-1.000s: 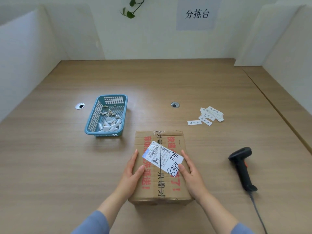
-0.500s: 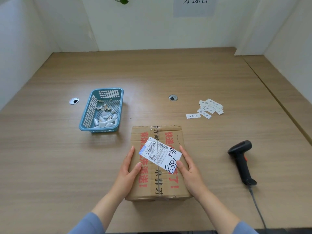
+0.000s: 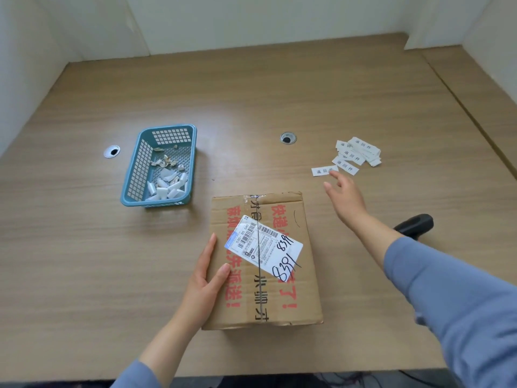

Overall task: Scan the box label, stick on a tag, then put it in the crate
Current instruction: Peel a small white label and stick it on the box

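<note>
Brown cardboard, taped along its middle seam, makes up the box (image 3: 265,261) lying flat on the wooden table (image 3: 251,93), near the table's front edge. A white shipping label (image 3: 264,252) with barcodes and black handwritten numbers sits askew on its top face. The left hand (image 3: 205,278) lies open against the box's left side, thumb resting on the top edge, fingers along the wall. The right hand (image 3: 345,197) is off the box, stretched forward with fingers spread and empty, its fingertips just short of the nearest white tag (image 3: 324,171); the other tags (image 3: 358,152) lie in a loose overlapping pile just beyond. A black scanner (image 3: 416,224) shows partly behind the right forearm, near the box's right side. A blue mesh basket (image 3: 159,163) holding scraps of white paper stands left of the box, apart from it. The far half of the table is bare up to the white partition walls, with two round cable holes in the middle band
</note>
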{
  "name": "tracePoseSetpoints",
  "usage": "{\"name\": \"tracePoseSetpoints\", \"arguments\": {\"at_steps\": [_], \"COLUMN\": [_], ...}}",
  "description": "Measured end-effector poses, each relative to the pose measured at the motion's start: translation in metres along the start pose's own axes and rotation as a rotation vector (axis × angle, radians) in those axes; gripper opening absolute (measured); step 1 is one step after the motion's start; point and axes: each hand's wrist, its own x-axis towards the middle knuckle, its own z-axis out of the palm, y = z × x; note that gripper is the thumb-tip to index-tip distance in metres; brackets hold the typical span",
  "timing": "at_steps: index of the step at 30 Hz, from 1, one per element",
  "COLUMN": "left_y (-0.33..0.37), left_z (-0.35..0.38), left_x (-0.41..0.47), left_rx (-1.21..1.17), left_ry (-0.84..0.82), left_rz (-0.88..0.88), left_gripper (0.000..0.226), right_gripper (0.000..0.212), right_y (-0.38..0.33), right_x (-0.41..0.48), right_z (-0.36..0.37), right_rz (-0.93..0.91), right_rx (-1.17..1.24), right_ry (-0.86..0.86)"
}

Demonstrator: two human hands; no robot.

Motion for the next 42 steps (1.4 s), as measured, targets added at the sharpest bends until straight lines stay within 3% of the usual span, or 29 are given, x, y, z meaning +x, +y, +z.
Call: {"name": "tracePoseSetpoints", "arguments": {"at_steps": [8,16,22,32,38,42], "left_y": [-0.001,0.003,0.006,0.010,0.010,0.009], "left_z": [0.001,0.004,0.005,0.006,0.007,0.007], "left_x": [-0.002,-0.001,0.000,0.000,0.000,-0.001], "left_rx": [0.009,-0.029,-0.006,-0.007,-0.002,0.008], "left_ry": [0.034,0.064,0.105,0.109,0.122,0.119], "left_rz": [0.001,-0.024,-0.046,-0.052,-0.029,-0.014], "left_gripper": [0.061,0.062,0.075,0.072,0.065,0.062], "right_gripper": [0.045,0.041,0.051,0.030,0.034,0.011], "right_y": [0.026,0.041,0.048,0.046,0.041,0.039], "right_x": [0.068,0.109,0.129,0.133,0.133,0.124], "right_z": [0.010,0.024,0.026,0.037,0.037,0.031], "right_rz": [-0.014,-0.029,0.015,0.108,0.191,0.188], "right_rx": [-0.400,-0.538,-0.541,-0.509,-0.519,-0.294], "right_ry": [-0.030,0.019,0.025,0.080,0.026,0.061]}}
